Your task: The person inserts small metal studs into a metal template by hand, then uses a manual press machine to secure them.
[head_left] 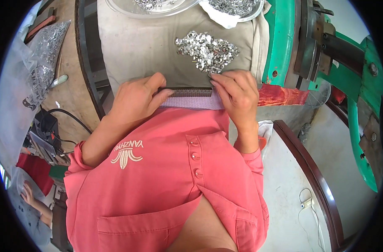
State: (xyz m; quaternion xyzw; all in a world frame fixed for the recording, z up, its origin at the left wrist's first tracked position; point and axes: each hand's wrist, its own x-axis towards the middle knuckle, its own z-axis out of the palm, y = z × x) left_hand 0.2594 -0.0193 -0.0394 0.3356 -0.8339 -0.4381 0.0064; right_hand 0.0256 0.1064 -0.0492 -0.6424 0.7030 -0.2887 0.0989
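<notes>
My left hand (137,97) is closed on the left end of a dark, narrow slotted strip (191,92), thumb along its near side. A row of close-set slots or small parts runs along the strip, too fine to tell apart. At the strip's right end is my right hand (239,94), its thumb and index fingertip pinched at what looks like a small metal piece (210,74). Just beyond lies a loose pile of small, flat silvery metal pieces (210,52) on a grey-beige cloth (137,46). Purple checked fabric (187,103) shows below the strip.
Beyond the pile stand a clear plastic bowl (170,12) and another bowl (252,16), both holding metal parts. A green machine (279,42) borders the right side. At left, a bag of metal parts (44,63) rests on a wooden table (74,96). Another person's hand (28,193) shows lower left.
</notes>
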